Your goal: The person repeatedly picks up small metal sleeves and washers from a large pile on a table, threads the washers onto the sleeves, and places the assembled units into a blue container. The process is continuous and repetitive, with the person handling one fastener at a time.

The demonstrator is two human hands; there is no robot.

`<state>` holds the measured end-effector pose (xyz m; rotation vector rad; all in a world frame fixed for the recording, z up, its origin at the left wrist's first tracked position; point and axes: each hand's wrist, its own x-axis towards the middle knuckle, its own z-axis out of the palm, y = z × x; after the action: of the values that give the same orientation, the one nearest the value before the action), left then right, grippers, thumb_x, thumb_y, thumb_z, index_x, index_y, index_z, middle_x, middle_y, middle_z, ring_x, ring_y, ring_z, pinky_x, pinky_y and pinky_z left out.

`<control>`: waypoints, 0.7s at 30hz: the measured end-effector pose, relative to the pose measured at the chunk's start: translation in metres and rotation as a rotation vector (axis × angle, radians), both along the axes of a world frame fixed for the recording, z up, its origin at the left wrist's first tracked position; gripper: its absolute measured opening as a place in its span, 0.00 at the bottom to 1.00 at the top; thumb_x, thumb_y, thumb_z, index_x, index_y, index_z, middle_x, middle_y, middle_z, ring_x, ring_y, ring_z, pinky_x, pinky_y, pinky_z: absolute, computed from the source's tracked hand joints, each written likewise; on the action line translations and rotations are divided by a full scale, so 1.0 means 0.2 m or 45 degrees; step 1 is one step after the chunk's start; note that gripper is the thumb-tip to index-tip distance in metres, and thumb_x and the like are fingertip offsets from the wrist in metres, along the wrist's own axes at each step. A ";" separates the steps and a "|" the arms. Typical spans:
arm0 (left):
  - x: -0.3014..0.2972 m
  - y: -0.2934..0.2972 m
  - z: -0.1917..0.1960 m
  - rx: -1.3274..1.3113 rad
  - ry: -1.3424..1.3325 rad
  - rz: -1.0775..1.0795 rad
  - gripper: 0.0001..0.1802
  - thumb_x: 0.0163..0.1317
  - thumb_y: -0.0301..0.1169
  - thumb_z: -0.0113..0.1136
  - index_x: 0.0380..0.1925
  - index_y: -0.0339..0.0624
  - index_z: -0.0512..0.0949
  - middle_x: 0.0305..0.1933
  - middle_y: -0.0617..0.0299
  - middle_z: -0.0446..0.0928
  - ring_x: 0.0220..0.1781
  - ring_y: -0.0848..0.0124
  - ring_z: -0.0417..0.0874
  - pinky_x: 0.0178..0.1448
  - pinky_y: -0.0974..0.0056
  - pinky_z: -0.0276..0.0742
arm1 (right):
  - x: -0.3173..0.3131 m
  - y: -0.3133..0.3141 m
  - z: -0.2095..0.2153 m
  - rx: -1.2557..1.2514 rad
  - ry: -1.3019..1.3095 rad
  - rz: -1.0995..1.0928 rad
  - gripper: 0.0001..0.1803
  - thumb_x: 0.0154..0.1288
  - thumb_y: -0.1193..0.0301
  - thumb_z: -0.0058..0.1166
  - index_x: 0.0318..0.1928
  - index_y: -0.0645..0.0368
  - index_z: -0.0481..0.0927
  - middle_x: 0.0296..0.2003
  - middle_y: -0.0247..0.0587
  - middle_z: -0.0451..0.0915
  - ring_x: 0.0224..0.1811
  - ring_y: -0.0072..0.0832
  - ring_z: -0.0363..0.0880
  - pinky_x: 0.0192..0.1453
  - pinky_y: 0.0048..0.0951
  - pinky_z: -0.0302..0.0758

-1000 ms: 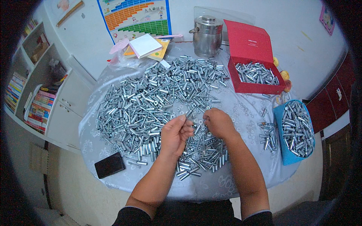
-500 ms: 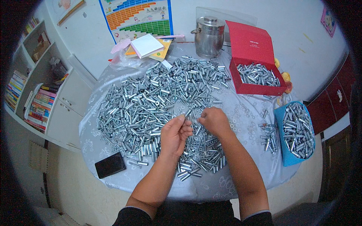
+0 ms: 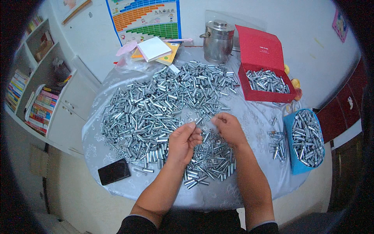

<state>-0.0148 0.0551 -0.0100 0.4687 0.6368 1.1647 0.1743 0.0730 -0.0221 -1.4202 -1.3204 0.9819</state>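
A large heap of silvery metal sleeves, bolts, nuts and washers (image 3: 144, 113) spreads over the table. My left hand (image 3: 182, 143) is closed over the heap's near right part, pinching a short metal bolt (image 3: 198, 121) between thumb and forefinger; its far end points up and away. Just to the right, and apart from it, my right hand (image 3: 230, 128) has thumb and fingers pressed together. Whatever may be between those fingertips is too small and blurred to make out.
An open red box (image 3: 269, 95) and a blue bin (image 3: 293, 150), both full of metal pieces, stand on the right. Several loose assembled bolts (image 3: 278, 146) lie beside the bin. A black phone (image 3: 113, 171) rests at the near left; a steel pot (image 3: 219, 41) and notebooks (image 3: 154, 49) sit behind.
My right hand has moved slightly right, away from my left hand. My left hand keeps its pinch on the bolt. The whole view has shifted a little.
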 end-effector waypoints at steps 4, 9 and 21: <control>0.01 -0.01 -0.01 0.000 -0.002 -0.153 0.09 0.67 0.29 0.56 0.37 0.34 0.78 0.31 0.55 0.82 0.26 0.71 0.84 0.29 0.69 0.83 | -0.02 -0.10 0.19 -0.164 0.690 0.100 0.09 0.67 0.66 0.54 0.33 0.58 0.75 0.21 0.27 0.70 0.21 0.16 0.67 0.23 0.19 0.63; 0.02 -0.02 -0.02 0.052 -0.027 -0.221 0.09 0.67 0.30 0.56 0.38 0.34 0.79 0.31 0.57 0.82 0.26 0.72 0.84 0.29 0.70 0.83 | -0.02 -0.12 0.27 -0.161 0.698 0.152 0.08 0.68 0.67 0.54 0.35 0.58 0.75 0.21 0.27 0.69 0.20 0.15 0.66 0.21 0.18 0.61; 0.02 -0.03 -0.01 0.073 -0.039 -0.270 0.09 0.68 0.30 0.55 0.39 0.35 0.79 0.30 0.58 0.82 0.26 0.73 0.83 0.30 0.71 0.82 | -0.02 -0.15 0.29 -0.219 0.756 0.178 0.11 0.66 0.65 0.55 0.32 0.59 0.76 0.18 0.25 0.69 0.17 0.14 0.63 0.21 0.20 0.61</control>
<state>-0.0112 0.0495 -0.0111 0.5521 0.5152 0.9890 0.1704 0.0425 0.0352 -1.0422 -0.9121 1.4996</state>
